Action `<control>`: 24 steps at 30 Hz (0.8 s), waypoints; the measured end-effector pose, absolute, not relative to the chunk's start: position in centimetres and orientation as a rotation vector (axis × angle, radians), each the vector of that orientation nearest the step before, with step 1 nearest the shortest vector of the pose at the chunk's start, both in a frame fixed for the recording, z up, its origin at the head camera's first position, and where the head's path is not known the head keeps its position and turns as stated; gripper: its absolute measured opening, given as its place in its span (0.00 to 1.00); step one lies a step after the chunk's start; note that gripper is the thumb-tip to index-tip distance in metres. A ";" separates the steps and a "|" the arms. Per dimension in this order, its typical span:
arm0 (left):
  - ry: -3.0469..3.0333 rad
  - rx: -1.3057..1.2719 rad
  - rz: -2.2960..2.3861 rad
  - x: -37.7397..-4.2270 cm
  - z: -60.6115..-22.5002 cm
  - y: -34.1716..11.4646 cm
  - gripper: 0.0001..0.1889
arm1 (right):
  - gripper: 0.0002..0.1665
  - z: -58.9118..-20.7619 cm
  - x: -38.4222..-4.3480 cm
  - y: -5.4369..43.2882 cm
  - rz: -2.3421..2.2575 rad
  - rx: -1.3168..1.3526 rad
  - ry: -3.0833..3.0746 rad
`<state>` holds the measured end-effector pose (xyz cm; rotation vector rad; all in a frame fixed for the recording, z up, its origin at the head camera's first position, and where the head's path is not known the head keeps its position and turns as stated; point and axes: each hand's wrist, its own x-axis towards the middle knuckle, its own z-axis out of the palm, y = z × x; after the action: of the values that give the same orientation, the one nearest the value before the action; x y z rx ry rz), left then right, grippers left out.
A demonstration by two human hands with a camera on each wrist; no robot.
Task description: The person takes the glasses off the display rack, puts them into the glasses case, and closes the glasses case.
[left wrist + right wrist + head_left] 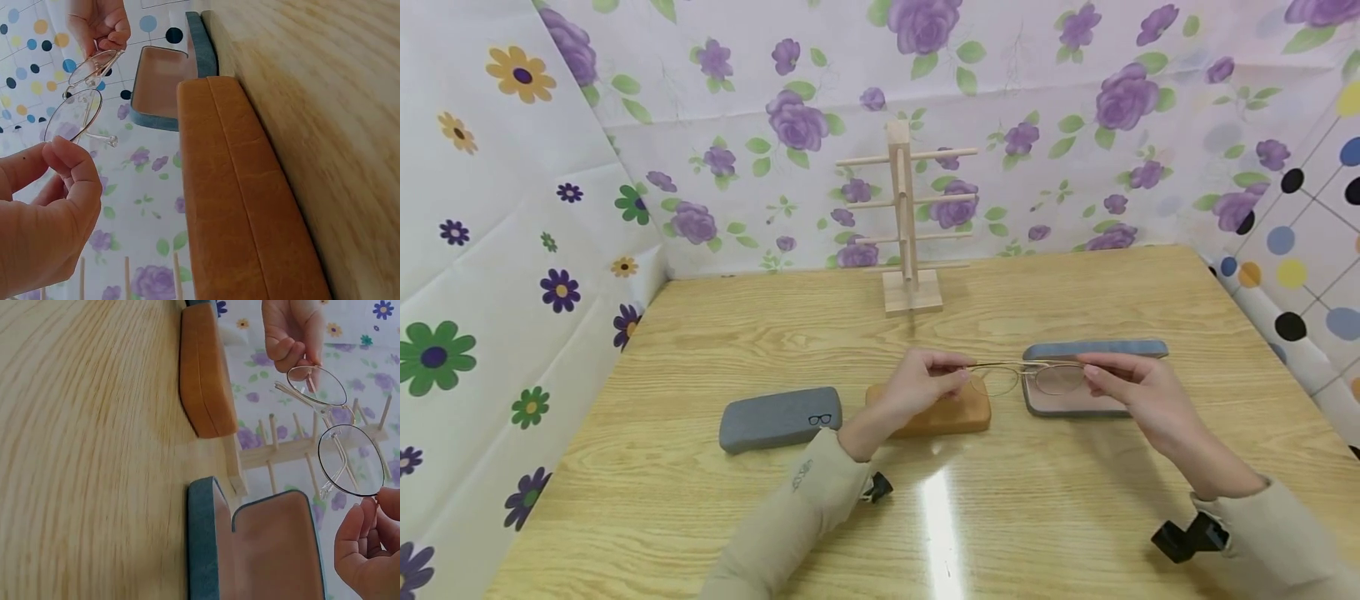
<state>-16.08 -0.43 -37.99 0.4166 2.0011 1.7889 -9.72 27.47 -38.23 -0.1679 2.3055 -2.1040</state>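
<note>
A pair of thin-rimmed eyeglasses (997,381) with clear lenses is held up over the table between both hands. My left hand (917,387) pinches one outer edge of the frame between thumb and fingertips. At the opposite edge, my right hand (1138,396) pinches the rim the same way. In the right wrist view the thin temples with clear tips (325,489) lie folded across behind the lenses. Beneath the right hand an open blue glasses case (1097,348) shows its pink lining. An orange-brown case (215,187), closed, lies below the left hand, which partly hides it in the head view.
A closed grey glasses case (767,421) with a small glasses print lies left of the orange one. Toward the back of the wooden table (760,325) stands a wooden peg rack (912,292) with several horizontal rods. Patterned sheets (820,192) surround the table.
</note>
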 end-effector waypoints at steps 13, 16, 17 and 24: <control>2.153 0.586 1.657 -16.8 -39.3 2.6 0.10 | 0.11 -39.2 -9.7 30.3 -2.085 -0.074 2.300; 2.165 0.579 1.630 -17.0 -39.4 3.3 0.10 | 0.11 -39.3 -9.7 31.0 -2.061 -0.036 2.307; 2.167 0.579 1.625 -17.1 -39.4 3.6 0.10 | 0.11 -39.4 -9.7 31.2 -2.057 -0.022 2.303; 2.153 0.549 1.636 -17.1 -39.6 5.6 0.10 | 0.11 -40.0 -9.9 33.0 -1.994 0.041 2.336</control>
<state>-17.15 5.60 -39.58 0.5492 2.1525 1.6357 -9.89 32.97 -39.96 0.0415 2.3358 -1.9939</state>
